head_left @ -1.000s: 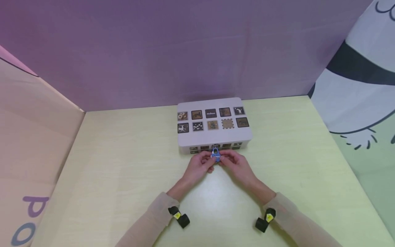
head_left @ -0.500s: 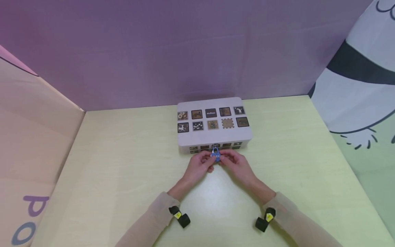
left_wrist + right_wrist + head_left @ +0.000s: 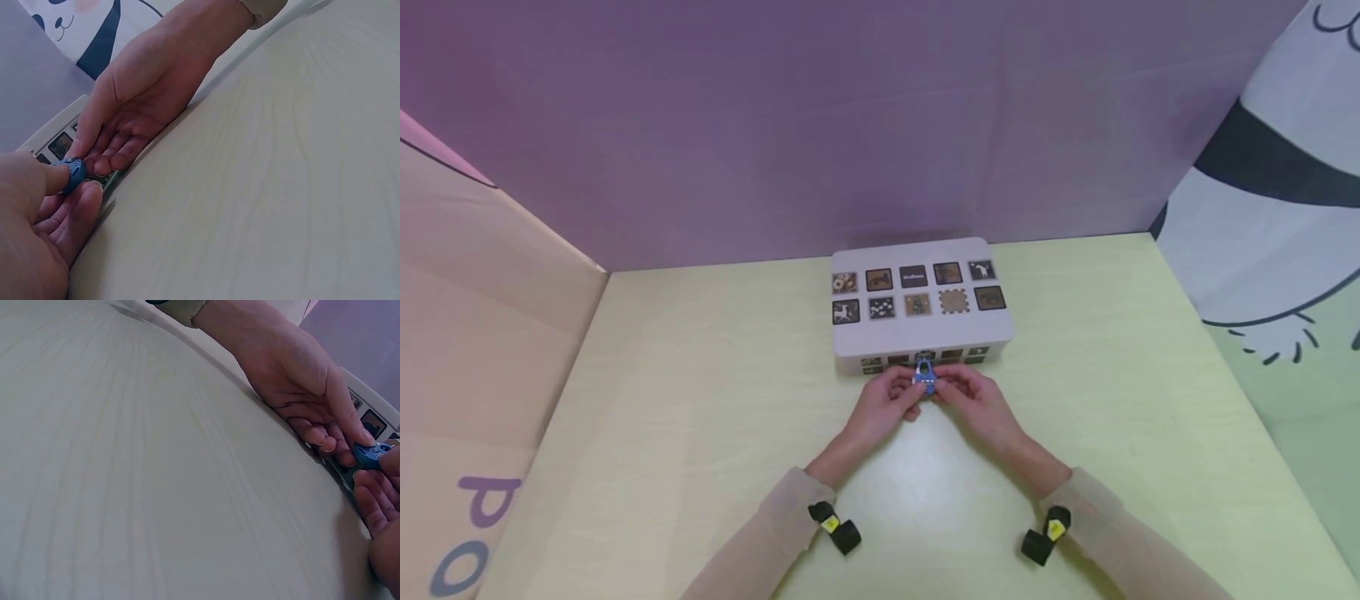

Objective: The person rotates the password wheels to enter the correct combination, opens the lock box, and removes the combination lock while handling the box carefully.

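Observation:
A small blue padlock [image 3: 925, 380] with a metal shackle is at the middle of the front side of a white box [image 3: 917, 337] printed with square pictures. My left hand [image 3: 880, 408] pinches the padlock from the left, thumb on its face. From the right, my right hand [image 3: 981, 407] pinches it too. Both wrist views show the blue body between the thumbs and fingers, the left hand [image 3: 31, 219] near and the right hand [image 3: 150, 81] beyond. Whether the shackle is closed cannot be told.
The box lid is down, and the box stands near the back edge of a pale wooden table [image 3: 700, 375]. Behind rises a purple cloth wall [image 3: 812, 125]; printed panels flank both sides. Black wrist cameras [image 3: 846, 537] are strapped on both sleeves.
Both hands keep their hold on the padlock in front of the box. The padlock's face tilts slightly between the frames; the box has not moved.

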`<state>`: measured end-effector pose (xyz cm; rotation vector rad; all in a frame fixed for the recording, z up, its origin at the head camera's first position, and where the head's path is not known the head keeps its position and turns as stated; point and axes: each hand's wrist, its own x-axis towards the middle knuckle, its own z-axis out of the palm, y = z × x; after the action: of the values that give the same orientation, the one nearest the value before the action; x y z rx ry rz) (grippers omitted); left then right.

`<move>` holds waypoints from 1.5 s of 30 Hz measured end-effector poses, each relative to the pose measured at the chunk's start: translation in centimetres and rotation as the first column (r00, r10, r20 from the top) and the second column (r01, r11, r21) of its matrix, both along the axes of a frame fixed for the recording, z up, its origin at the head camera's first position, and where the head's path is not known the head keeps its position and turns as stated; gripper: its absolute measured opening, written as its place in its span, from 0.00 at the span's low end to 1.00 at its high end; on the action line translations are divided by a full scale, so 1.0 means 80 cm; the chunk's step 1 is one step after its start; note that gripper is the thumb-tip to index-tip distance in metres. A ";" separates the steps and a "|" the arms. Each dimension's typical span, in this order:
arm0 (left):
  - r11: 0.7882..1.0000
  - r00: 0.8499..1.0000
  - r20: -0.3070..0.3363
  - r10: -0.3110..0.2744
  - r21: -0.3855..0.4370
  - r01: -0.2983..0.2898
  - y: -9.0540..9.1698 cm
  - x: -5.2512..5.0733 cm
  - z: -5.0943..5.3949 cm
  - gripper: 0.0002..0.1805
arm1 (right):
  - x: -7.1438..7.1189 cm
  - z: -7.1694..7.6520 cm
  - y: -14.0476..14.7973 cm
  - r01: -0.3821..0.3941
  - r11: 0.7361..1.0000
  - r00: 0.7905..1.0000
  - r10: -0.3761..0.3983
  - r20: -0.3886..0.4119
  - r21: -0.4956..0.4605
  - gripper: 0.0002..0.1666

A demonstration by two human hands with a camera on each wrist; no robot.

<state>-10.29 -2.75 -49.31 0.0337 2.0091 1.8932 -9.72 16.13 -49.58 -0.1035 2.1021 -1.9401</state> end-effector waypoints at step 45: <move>1.000 1.000 -0.002 0.025 -0.002 -0.025 0.003 0.001 0.002 0.15 | 0.002 0.002 -0.001 0.003 1.000 1.000 -0.003 0.000 -0.011 0.18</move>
<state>-10.20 -2.47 -49.13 0.0095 2.0219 1.9065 -9.59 16.04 -49.45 -0.1030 2.0929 -1.9532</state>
